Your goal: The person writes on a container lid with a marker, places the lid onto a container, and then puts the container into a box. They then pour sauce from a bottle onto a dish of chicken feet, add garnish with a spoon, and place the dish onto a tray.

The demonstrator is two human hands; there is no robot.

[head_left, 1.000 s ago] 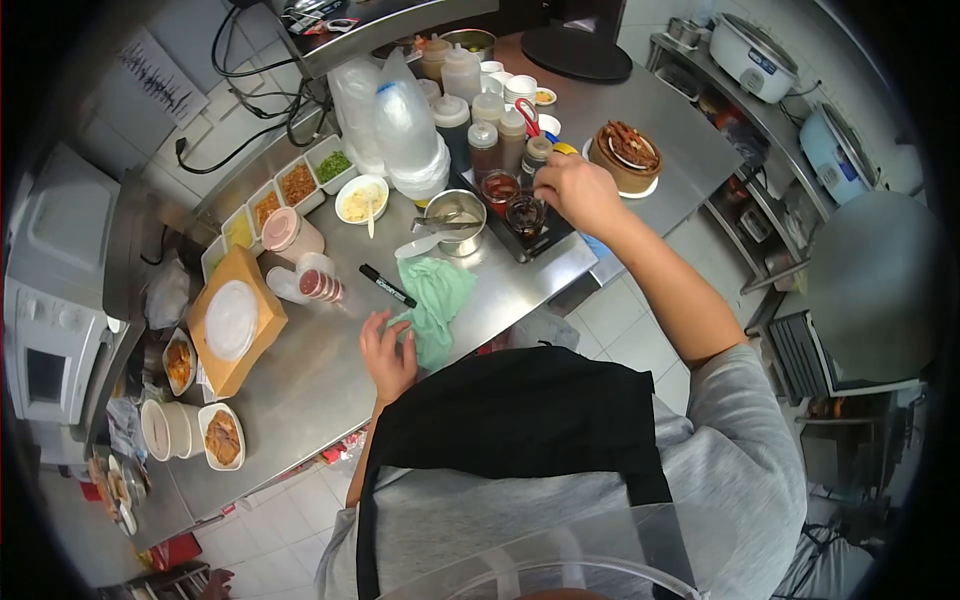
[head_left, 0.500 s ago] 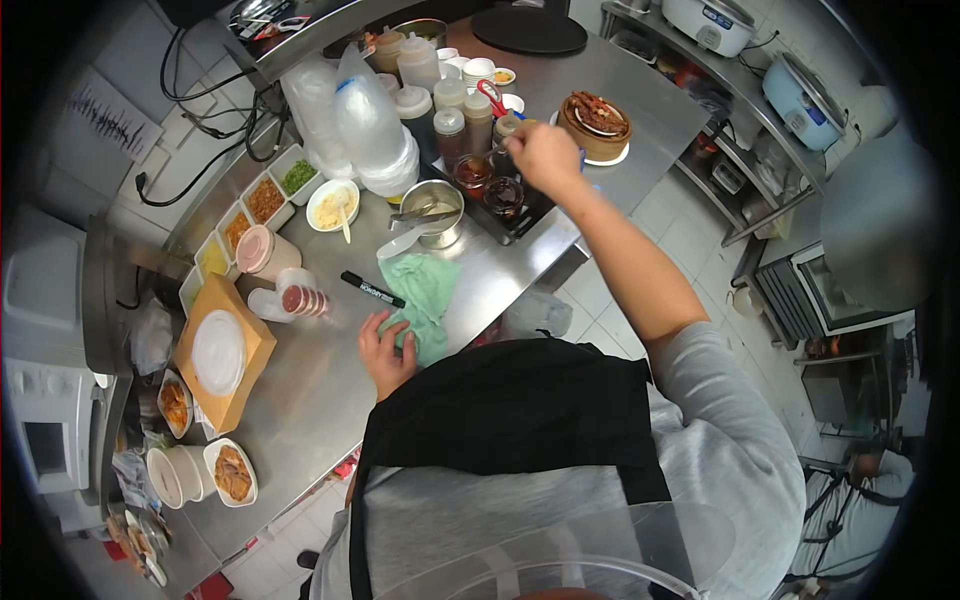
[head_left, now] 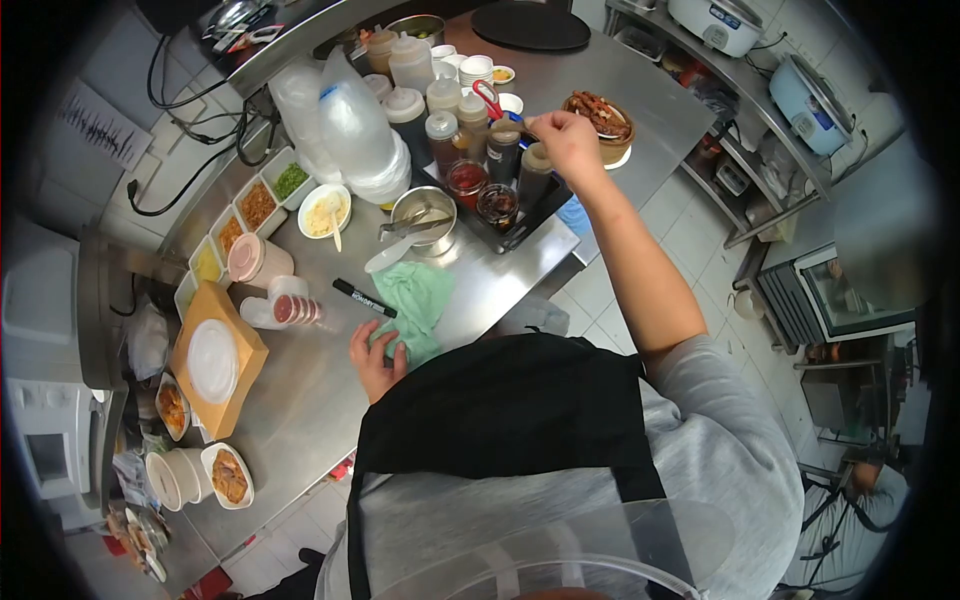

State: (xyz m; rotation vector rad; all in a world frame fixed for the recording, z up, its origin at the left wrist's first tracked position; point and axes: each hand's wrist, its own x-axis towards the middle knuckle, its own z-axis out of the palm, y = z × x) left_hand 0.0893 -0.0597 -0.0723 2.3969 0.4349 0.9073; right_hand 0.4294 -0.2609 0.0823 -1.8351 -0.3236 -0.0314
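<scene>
Your right grip pinched a brownish item, identity unclear, right of the steel pot; left grip, loosely spread, touched the green cloth on the pot's near side, likely bracing you.

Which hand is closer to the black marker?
Left. The left hand is just below the marker in the picture; the right hand is up by the bottles.

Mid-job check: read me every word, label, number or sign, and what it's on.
No text reads reliably.
Black marker: white lettering, too small to read surely.
Wall sheet: dark writing, too blurred.
White cooker and blue cooker: front labels, too small.
</scene>
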